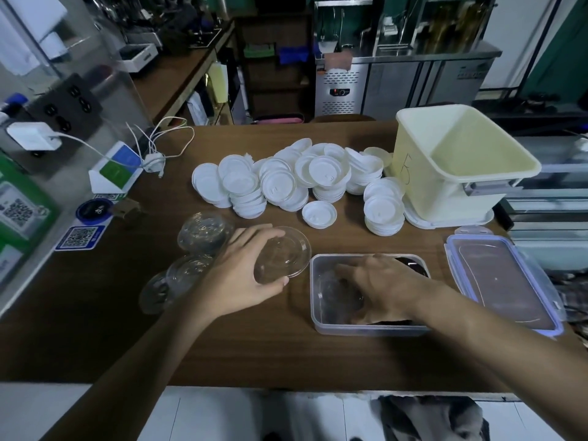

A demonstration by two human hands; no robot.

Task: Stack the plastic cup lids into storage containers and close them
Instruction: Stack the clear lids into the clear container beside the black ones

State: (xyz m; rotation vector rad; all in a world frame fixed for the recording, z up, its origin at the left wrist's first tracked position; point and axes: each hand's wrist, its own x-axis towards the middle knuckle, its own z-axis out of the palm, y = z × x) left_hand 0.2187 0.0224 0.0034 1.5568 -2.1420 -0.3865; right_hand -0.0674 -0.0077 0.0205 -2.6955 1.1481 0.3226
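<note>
The left hand [241,272] has its grip curled round a clear round plastic lid [283,254], just beside the clear rectangular plastic container [366,330] on the brown worktop [254,351]. The right hand [381,288], grip slack and fingers spread, reaches inside that container.

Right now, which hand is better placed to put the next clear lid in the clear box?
Left. The left hand grips a clear lid just beside the clear box, at its left wall. The right hand is down inside the box, fingers spread, holding nothing.
</note>
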